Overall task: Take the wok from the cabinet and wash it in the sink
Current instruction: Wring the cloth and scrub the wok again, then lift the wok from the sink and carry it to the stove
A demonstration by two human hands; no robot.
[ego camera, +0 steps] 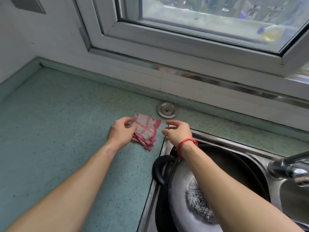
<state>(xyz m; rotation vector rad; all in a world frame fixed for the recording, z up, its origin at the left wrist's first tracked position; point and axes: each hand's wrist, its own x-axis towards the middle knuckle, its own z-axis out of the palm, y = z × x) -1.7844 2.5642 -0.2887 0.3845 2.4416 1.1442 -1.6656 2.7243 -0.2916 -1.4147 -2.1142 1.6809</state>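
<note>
Wok (180, 181): out of the cabinet, lying in the sink (225, 139); washing judged unfinished. Left hand (120, 131): pinches the checked cloth (147, 129) on the table (58, 123). Right hand (178, 131): loosely curled, empty, just beside the cloth.

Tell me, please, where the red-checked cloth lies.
The cloth lies on the counter left of the sink, beside the round metal cap, at the left hand.

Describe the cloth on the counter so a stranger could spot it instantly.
Below the window, on the green speckled countertop left of the sink, lies a small folded cloth beside the left hand. It is pale with red checks and frayed red edges, unlike the shiny round metal cap just behind it.
</note>
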